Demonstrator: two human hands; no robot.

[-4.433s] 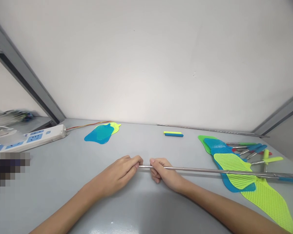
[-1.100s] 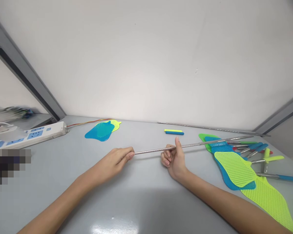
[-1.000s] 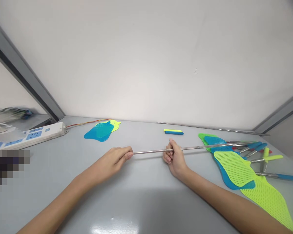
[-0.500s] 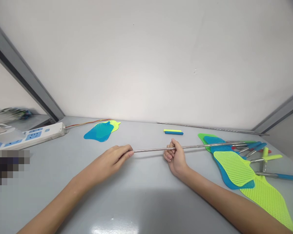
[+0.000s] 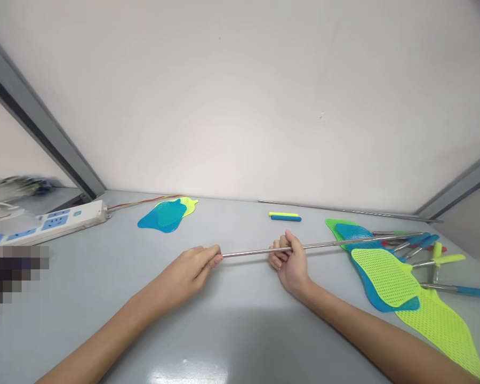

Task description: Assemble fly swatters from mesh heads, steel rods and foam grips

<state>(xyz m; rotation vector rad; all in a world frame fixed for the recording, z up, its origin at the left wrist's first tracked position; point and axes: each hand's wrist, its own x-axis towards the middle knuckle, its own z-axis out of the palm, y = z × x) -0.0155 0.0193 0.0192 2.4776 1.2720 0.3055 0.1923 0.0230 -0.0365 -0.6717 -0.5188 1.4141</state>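
A thin metal telescopic rod (image 5: 246,253) stretches across the middle, its far end over the pile at right. My left hand (image 5: 198,269) pinches its left end between thumb and fingers. Around the rod's middle, my right hand (image 5: 292,261) is closed with fingers curled. Behind the right hand lie a yellow handle sleeve (image 5: 283,214) and a blue handle sleeve (image 5: 286,218), side by side. Beyond my left hand rest a blue fly swatter head (image 5: 160,216) and a yellow one (image 5: 190,206), partly overlapping.
Several fly swatters with blue, green and yellow heads (image 5: 386,277) and metal shafts are piled at right. Another metal rod (image 5: 344,209) lies along the wall. A white power strip (image 5: 76,214) sits at left on the grey table (image 5: 232,309). A partition wall (image 5: 232,106) stands behind.
The rod's left end has dipped slightly, and its right end has shifted a little to the right. My left hand has moved slightly right and down. Both hands keep their hold.
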